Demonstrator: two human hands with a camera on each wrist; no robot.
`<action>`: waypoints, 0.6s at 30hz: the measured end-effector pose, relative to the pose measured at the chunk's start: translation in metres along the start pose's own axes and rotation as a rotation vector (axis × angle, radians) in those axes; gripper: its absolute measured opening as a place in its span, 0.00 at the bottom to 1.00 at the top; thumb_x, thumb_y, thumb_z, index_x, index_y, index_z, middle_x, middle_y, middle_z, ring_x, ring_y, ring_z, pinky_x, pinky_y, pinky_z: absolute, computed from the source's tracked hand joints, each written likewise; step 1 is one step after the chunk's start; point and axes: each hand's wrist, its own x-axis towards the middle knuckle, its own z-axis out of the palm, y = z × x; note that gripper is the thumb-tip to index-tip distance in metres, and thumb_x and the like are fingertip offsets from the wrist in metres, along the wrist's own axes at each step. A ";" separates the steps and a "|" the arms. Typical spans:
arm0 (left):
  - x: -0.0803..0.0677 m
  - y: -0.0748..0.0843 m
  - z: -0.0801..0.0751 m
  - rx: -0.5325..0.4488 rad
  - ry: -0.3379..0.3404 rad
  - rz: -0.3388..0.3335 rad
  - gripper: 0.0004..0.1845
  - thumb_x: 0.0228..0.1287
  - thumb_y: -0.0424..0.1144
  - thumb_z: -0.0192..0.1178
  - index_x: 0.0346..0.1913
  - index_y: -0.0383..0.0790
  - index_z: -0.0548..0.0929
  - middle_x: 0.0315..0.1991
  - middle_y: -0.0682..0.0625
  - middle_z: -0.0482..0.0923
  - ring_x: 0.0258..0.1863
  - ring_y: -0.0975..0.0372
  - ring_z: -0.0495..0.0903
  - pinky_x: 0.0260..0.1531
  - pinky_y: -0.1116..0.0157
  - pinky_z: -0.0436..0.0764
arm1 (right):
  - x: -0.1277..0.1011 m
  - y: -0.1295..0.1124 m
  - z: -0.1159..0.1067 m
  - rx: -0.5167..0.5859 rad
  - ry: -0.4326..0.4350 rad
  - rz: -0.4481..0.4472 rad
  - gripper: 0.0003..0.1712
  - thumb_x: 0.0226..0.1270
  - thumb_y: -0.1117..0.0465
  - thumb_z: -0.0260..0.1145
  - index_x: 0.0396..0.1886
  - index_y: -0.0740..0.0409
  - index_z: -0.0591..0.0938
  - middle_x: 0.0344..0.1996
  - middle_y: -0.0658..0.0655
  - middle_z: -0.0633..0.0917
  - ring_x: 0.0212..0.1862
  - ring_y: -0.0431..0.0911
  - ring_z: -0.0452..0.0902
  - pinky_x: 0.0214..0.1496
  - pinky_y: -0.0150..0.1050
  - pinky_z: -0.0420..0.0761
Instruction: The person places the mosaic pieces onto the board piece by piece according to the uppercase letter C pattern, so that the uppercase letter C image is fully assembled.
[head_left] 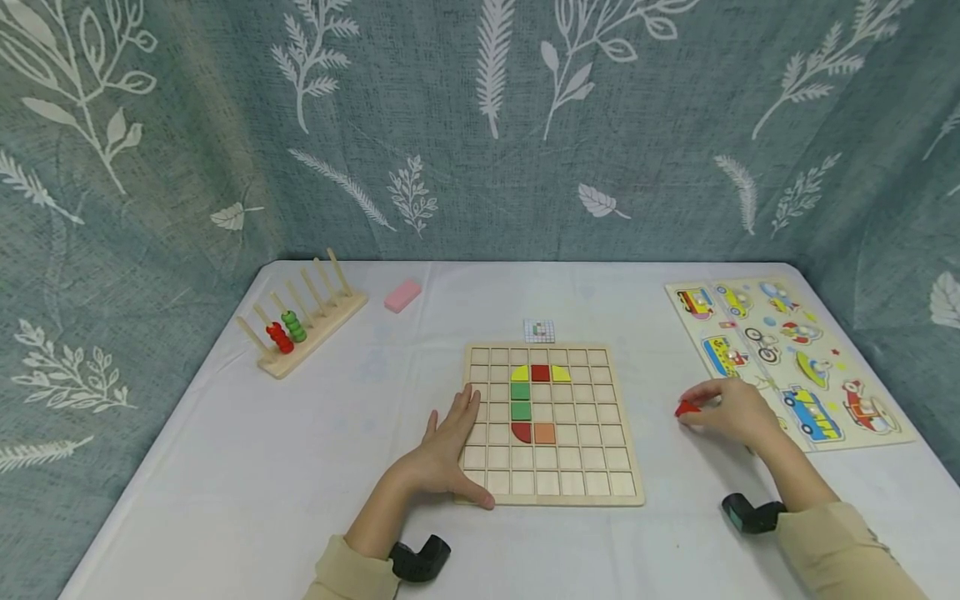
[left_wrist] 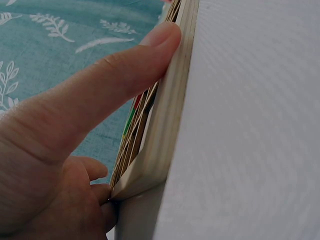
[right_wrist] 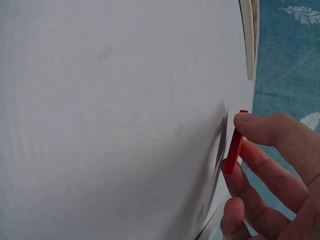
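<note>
A wooden grid board [head_left: 577,483] lies on the white table, with yellow, red, green and orange pieces set in some of its squares. Along its left edge rests my left hand [head_left: 438,458], fingers spread and thumb at the near corner. In the left wrist view the thumb [left_wrist: 125,67] lies straight against the board's rim [left_wrist: 170,115]. To the right of the board, my right hand [head_left: 731,411] pinches a small red tile [head_left: 686,408] between thumb and fingers. The right wrist view shows that red tile [right_wrist: 234,147] edge-on, held just off the cloth.
A small pattern card [head_left: 539,331] lies behind the board. At the back left stand a peg rack [head_left: 322,333] with red and green beads and a pink block [head_left: 402,296]. A vehicle picture puzzle [head_left: 825,392] lies at the right, partly under my right hand.
</note>
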 end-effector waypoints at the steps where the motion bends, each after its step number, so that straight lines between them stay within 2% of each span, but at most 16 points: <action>1: 0.000 0.000 0.000 -0.001 0.000 0.001 0.73 0.24 0.49 0.79 0.71 0.31 0.40 0.72 0.40 0.30 0.70 0.52 0.30 0.62 0.45 0.30 | 0.000 0.000 0.000 -0.001 0.003 -0.004 0.20 0.48 0.57 0.72 0.40 0.63 0.83 0.38 0.63 0.82 0.40 0.55 0.71 0.34 0.44 0.70; 6: 0.000 0.000 0.000 0.004 -0.003 0.002 0.73 0.24 0.49 0.79 0.71 0.32 0.39 0.72 0.40 0.30 0.70 0.52 0.30 0.62 0.45 0.30 | -0.002 -0.001 0.000 -0.006 0.009 -0.020 0.20 0.49 0.56 0.72 0.40 0.63 0.83 0.38 0.62 0.82 0.38 0.53 0.72 0.31 0.40 0.70; 18: 0.000 -0.001 0.000 0.015 -0.003 -0.013 0.72 0.24 0.49 0.79 0.71 0.32 0.40 0.72 0.41 0.30 0.70 0.52 0.30 0.63 0.46 0.30 | -0.003 -0.010 0.004 -0.020 0.006 -0.073 0.18 0.48 0.57 0.72 0.39 0.63 0.84 0.36 0.61 0.83 0.33 0.49 0.72 0.29 0.37 0.69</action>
